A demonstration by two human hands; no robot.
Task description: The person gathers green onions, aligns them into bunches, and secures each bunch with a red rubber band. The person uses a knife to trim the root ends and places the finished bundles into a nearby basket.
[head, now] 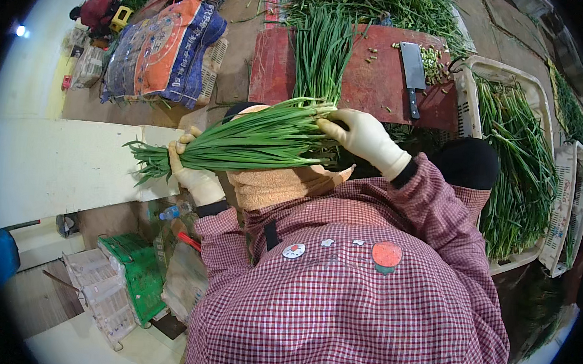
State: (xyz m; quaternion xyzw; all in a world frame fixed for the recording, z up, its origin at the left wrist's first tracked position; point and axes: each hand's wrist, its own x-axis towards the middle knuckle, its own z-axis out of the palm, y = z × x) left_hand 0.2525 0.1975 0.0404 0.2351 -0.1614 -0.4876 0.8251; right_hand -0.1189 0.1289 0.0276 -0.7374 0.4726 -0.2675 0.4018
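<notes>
A bunch of Chinese chives (259,137) lies sideways above my lap, its leaf tips to the left. My left hand (192,168), in a pale glove, is closed around the leafy end. At the pale stem end, my gloved right hand (362,136) has its thumb and fingertips on the stems; whether it pinches some is not clear. Just beyond, more chives (321,58) rest on a red board (273,66). A cleaver (412,72) with a black handle lies flat on the board's right part, beside a heap of cut stem ends (433,65).
A white plastic crate (542,97) full of chives stands at my right. Loose chives (412,11) are piled behind the board. A stuffed orange and blue sack (159,51) stands at the back left, with a person (94,15) farther off. A green crate (133,277) is at the lower left.
</notes>
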